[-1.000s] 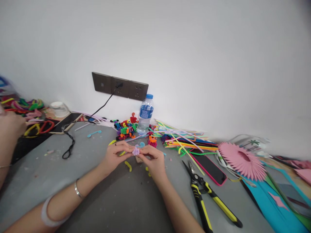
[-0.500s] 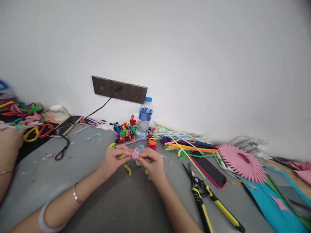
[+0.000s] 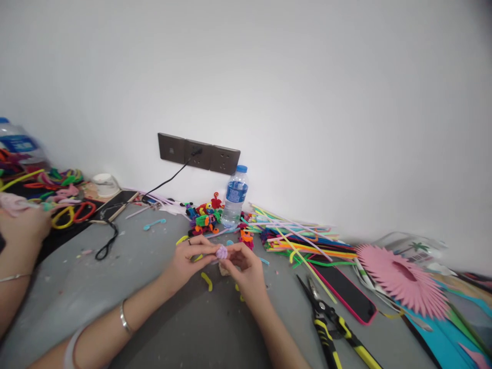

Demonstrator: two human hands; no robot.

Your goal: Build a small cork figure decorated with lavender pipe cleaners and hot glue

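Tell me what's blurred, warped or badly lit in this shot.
Head view: light is even and soft, with only faint shadows under the left hand and right hand. The other person's hand at the left edge is smeared by motion. The wall line bows from wide-angle distortion. The small purple piece between the fingertips is too small to read.

A craft workspace: a grey tabletop (image 3: 69, 297) against a white wall, strewn with coloured pipe cleaners (image 3: 303, 241), pliers (image 3: 330, 328), pink paper fans (image 3: 400, 274), with wall sockets (image 3: 198, 152) behind.

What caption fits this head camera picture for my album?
Left hand and right hand pinch a small purple fuzzy flower over a grey table.
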